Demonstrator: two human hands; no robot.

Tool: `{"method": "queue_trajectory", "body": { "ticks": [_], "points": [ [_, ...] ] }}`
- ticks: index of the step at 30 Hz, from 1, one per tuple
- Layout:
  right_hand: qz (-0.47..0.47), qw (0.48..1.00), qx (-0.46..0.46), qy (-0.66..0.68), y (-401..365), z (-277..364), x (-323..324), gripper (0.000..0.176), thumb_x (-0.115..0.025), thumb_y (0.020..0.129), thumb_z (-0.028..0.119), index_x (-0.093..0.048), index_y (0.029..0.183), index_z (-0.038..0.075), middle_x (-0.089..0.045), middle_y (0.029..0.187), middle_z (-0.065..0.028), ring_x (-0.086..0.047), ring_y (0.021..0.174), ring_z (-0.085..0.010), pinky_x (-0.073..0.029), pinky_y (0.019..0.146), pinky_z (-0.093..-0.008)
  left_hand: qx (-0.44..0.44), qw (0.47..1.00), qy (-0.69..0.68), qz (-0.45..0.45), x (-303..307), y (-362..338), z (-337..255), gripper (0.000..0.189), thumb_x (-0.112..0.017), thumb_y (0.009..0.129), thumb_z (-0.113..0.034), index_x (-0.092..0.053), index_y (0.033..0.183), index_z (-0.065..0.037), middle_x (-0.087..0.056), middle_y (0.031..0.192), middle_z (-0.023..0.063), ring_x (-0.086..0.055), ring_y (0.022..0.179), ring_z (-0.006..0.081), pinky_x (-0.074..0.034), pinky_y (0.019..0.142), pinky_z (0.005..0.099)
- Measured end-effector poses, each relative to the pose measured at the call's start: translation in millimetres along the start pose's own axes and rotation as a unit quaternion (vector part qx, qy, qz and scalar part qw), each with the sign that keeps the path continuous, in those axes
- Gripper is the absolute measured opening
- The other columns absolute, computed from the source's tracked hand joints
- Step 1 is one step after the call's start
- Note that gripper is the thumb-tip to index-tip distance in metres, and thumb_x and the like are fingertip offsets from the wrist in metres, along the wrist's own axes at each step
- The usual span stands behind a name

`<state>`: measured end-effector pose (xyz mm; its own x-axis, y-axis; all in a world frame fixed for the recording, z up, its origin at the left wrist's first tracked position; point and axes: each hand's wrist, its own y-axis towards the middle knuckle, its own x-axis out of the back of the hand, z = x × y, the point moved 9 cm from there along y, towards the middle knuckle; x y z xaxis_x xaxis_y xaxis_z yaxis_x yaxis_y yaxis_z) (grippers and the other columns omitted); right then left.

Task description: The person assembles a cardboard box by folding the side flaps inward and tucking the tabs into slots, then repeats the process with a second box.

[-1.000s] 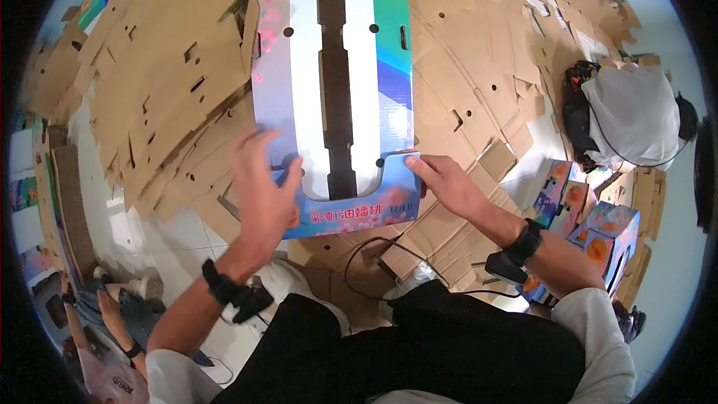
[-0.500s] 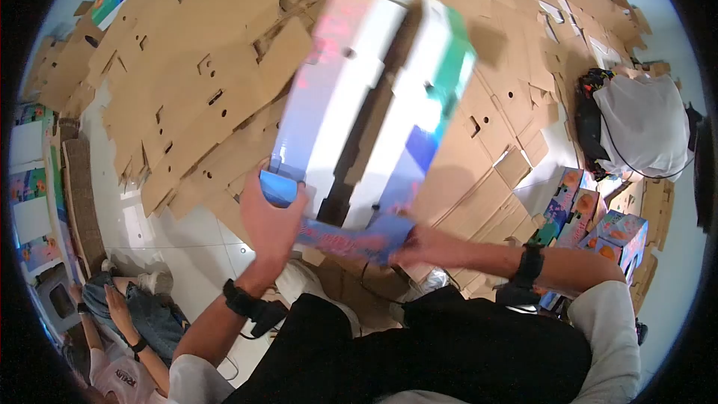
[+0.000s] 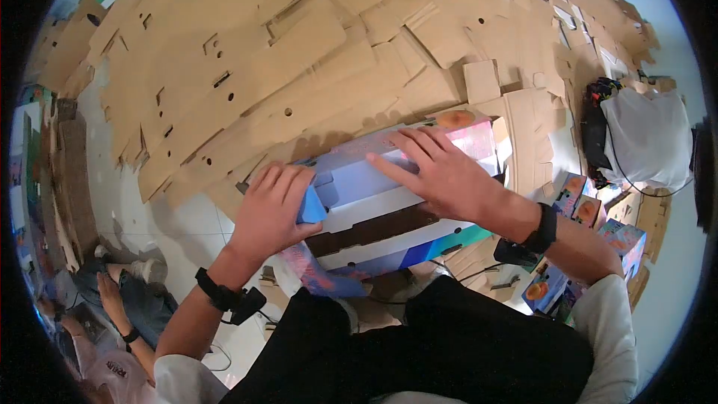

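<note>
Lying across the person's lap at the near middle of the scene, the printed carton has its long axis running left to right, with the right end angled slightly toward the far side. Both hands are on it, 1 at each part. The left hand sits at the carton's left end, fingers curled narrow around a blue flap that stands up from that end. The right hand lies flat on the carton's top face nearer the right end, its fingers spread wide and pointing left and far, holding nothing. Each wrist wears a dark band.

Just beyond the carton, a big spread of brown cardboard blanks covers the floor on the far side, touching or nearly touching the carton's far edge. To the right sit several finished printed boxes and, farther off, a white bag. At the near left another person sits on the floor, well apart.
</note>
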<state>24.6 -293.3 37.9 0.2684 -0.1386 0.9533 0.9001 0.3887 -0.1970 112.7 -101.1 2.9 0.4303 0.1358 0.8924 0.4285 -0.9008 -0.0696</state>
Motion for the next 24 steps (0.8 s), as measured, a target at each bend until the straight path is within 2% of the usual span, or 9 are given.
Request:
{"method": "queue_trajectory", "body": {
  "ticks": [2, 4, 7, 10, 13, 16, 19, 22, 24],
  "points": [
    [-0.022, 0.998, -0.007, -0.06, 2.0, 3.6, -13.9, 0.099, -0.086, 0.079, 0.013, -0.042, 0.168, 0.02, -0.055, 0.145, -0.0215, -0.048, 0.143, -0.0425, -0.039, 0.12, -0.0562, 0.008, 1.0, 0.005, 0.004, 1.7, -1.3, -0.9, 0.082, -0.091, 0.065, -0.026, -0.058, 0.137, -0.006, -0.065, 0.138, 0.0158, -0.06, 0.132, 0.0405, -0.043, 0.123, 0.0533],
    [-0.009, 0.999, -0.016, -0.047, 6.4, 1.2, -17.6, 0.103, -0.085, 0.075, 0.01, -0.042, 0.169, 0.021, -0.055, 0.142, -0.0206, -0.05, 0.139, -0.0412, -0.04, 0.118, -0.0536, -0.003, 1.0, -0.004, -0.004, 6.4, -0.5, -5.4, 0.085, -0.092, 0.068, -0.03, -0.059, 0.142, -0.005, -0.065, 0.138, 0.0148, -0.06, 0.132, 0.0392, -0.043, 0.122, 0.0522],
    [0.019, 0.999, -0.025, -0.021, 10.8, -5.1, -12.1, 0.107, -0.083, 0.072, 0.007, -0.042, 0.169, 0.022, -0.056, 0.141, -0.0191, -0.052, 0.134, -0.0394, -0.04, 0.116, -0.0507, -0.083, 0.991, -0.102, -0.011, 18.8, 1.5, -10.9, 0.092, -0.09, 0.066, -0.022, -0.054, 0.149, -0.003, -0.062, 0.145, 0.0183, -0.058, 0.135, 0.0419, -0.043, 0.122, 0.053],
    [0.014, 0.999, -0.025, -0.014, 13.0, -7.1, -13.5, 0.109, -0.083, 0.069, 0.007, -0.042, 0.169, 0.024, -0.056, 0.141, -0.0179, -0.052, 0.132, -0.0385, -0.04, 0.115, -0.0501, -0.014, 1.0, -0.022, -0.009, 10.3, 11.8, -14.3, 0.09, -0.091, 0.068, -0.027, -0.055, 0.146, 0.0, -0.063, 0.145, 0.0172, -0.06, 0.134, 0.0383, -0.044, 0.121, 0.0497],
    [-0.019, 0.999, -0.026, -0.02, 7.8, -4.4, -19.5, 0.11, -0.083, 0.068, 0.006, -0.042, 0.169, 0.025, -0.056, 0.141, -0.0176, -0.053, 0.132, -0.038, -0.041, 0.115, -0.0501, -0.032, 0.999, -0.028, 0.016, -1.3, 14.1, -15.4, 0.091, -0.09, 0.069, -0.026, -0.053, 0.148, 0.001, -0.063, 0.145, 0.0181, -0.06, 0.133, 0.0381, -0.045, 0.12, 0.049],
    [-0.028, 0.999, -0.027, -0.017, 5.7, -3.6, -16.8, 0.109, -0.082, 0.069, 0.006, -0.043, 0.169, 0.025, -0.056, 0.141, -0.0182, -0.053, 0.132, -0.0383, -0.041, 0.115, -0.0503, -0.068, 0.996, -0.053, 0.021, 6.7, 17.4, -20.9, 0.093, -0.088, 0.069, -0.021, -0.05, 0.151, 0.001, -0.062, 0.145, 0.0208, -0.06, 0.132, 0.0414, -0.048, 0.117, 0.0494],
    [-0.039, 0.999, -0.026, -0.014, 5.9, -3.8, -19.7, 0.107, -0.082, 0.07, 0.005, -0.043, 0.168, 0.025, -0.056, 0.141, -0.019, -0.053, 0.132, -0.0393, -0.042, 0.115, -0.051, -0.019, 0.999, 0.014, 0.045, -1.2, 21.0, -20.1, 0.094, -0.086, 0.074, -0.026, -0.048, 0.154, 0.002, -0.062, 0.145, 0.022, -0.06, 0.133, 0.042, -0.048, 0.117, 0.05],
    [-0.043, 0.999, -0.03, -0.016, 5.8, -3.9, -20.7, 0.106, -0.082, 0.071, 0.005, -0.045, 0.167, 0.025, -0.056, 0.141, -0.0197, -0.053, 0.133, -0.0403, -0.042, 0.115, -0.0519, 0.008, 0.996, -0.007, 0.089, -14.4, 33.7, -13.8, 0.094, -0.084, 0.078, -0.03, -0.046, 0.158, 0.002, -0.061, 0.146, 0.0235, -0.06, 0.135, 0.0427, -0.047, 0.12, 0.0496],
    [-0.041, 0.999, -0.029, -0.015, 6.4, -3.3, -19.7, 0.105, -0.083, 0.071, 0.005, -0.045, 0.167, 0.024, -0.056, 0.142, -0.02, -0.053, 0.133, -0.0406, -0.042, 0.116, -0.0524, -0.035, 0.995, 0.002, 0.095, -10.2, 40.0, -16.0, 0.095, -0.083, 0.078, -0.029, -0.045, 0.159, 0.001, -0.06, 0.149, 0.0241, -0.06, 0.136, 0.0429, -0.045, 0.122, 0.0497]
  ]
}}
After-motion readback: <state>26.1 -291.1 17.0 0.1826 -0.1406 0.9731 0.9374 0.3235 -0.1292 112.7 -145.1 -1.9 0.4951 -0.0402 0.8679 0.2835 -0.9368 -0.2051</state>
